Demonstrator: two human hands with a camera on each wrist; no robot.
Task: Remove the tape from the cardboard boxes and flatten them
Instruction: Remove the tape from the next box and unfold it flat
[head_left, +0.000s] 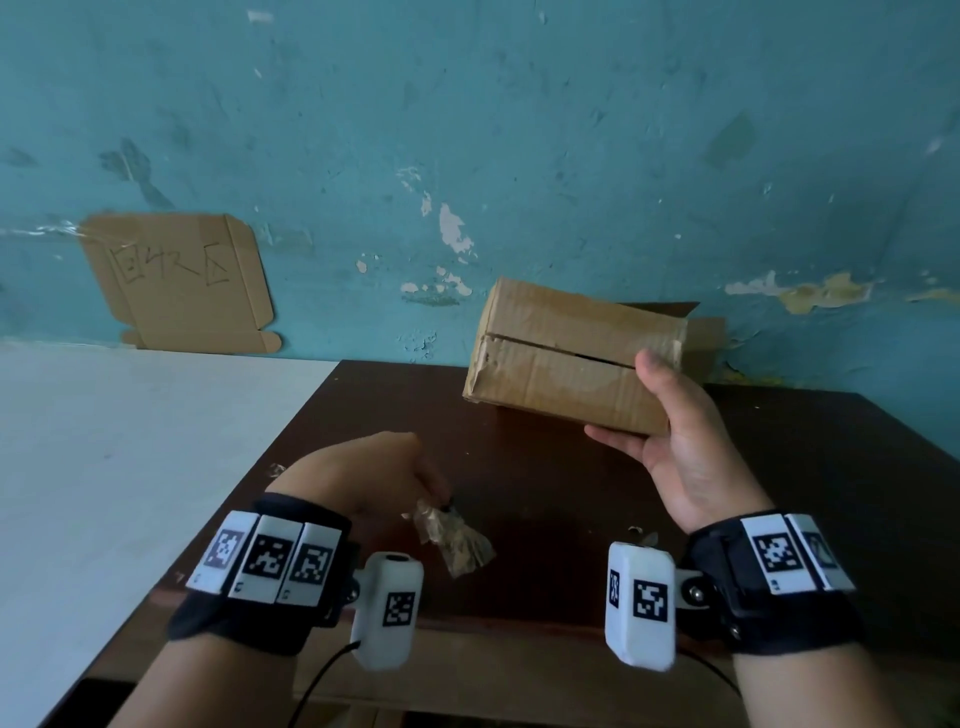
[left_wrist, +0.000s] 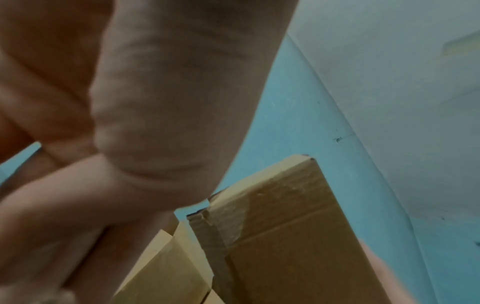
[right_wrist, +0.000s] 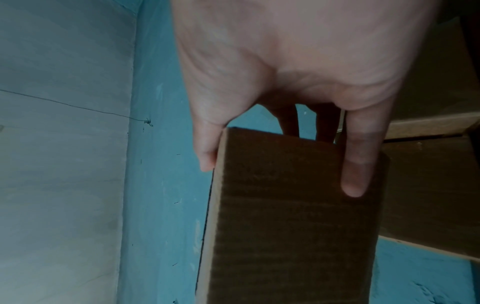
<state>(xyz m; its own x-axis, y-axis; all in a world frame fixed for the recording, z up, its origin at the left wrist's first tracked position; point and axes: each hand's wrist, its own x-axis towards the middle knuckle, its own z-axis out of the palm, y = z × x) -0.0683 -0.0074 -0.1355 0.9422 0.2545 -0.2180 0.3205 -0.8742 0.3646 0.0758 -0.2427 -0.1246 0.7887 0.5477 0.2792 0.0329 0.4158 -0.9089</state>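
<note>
A brown cardboard box (head_left: 561, 358) is lifted above the dark table, tilted, with the slit between its flaps facing me. My right hand (head_left: 667, 415) grips its right end, thumb on the flap face and fingers underneath; the right wrist view shows the hand (right_wrist: 285, 72) clasping the box (right_wrist: 285, 216) edge. My left hand (head_left: 415, 486) hovers low over the table's front left, fingers curled, pinching a crumpled wad of clear tape (head_left: 454, 540) that hangs from it. In the blurred left wrist view, the box (left_wrist: 285, 236) sits beyond the fingers (left_wrist: 130, 164).
The dark table (head_left: 545, 483) stands against a peeling blue wall. A pale surface (head_left: 130, 467) adjoins it on the left. A flattened cardboard sheet with writing (head_left: 182, 280) is taped to the wall. More cardboard (head_left: 704, 338) stands behind the box. Small tape scraps (head_left: 641, 535) lie on the table.
</note>
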